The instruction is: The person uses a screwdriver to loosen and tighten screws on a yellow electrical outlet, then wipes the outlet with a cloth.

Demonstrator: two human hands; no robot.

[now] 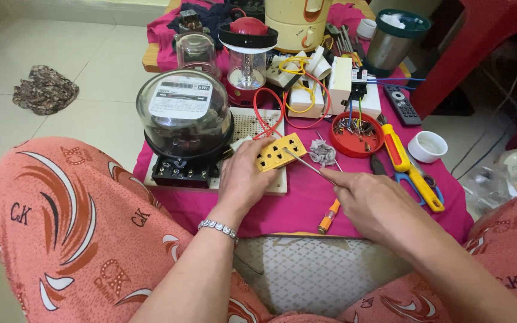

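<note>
**Here: two hands on a yellow socket block, over a crowded pink work table**

Low table (306, 203) covered in a pink cloth, seen from above; the person sits at it with knees in orange patterned fabric on either side.

Electric meter (185, 116), round with a clear dome and black base, stands at the left on a white perforated board (243, 125). Just behind it a clear jar (197, 52), and beside that a red and black lantern (246, 57). Cream-coloured appliance (297, 21) at the far edge; steel cup with a green lid (395, 36) to its right.

Mid-table: white switch boxes (306, 90) tangled with red and yellow wires (270, 110). Red round lid (356, 134) holds small screws and metal bits. Black remote (402, 104) and a small white cup (427, 146) to the right. Yellow-handled pliers (411, 170) lie near the right edge.

Left hand (242, 179), bracelet at the wrist, has its fingers closed around the lower end of the yellow socket block (280, 151), which rests tilted on the front edge of the white board.

Right hand (375, 200) is clenched on a thin screwdriver (309, 166); the metal shaft slants up-left and its tip touches the block's face. An orange handle (328, 216) shows below the hand; I cannot tell whether it belongs to the same tool.

Crumpled grey scrap (323, 152) just right of the block.
</note>
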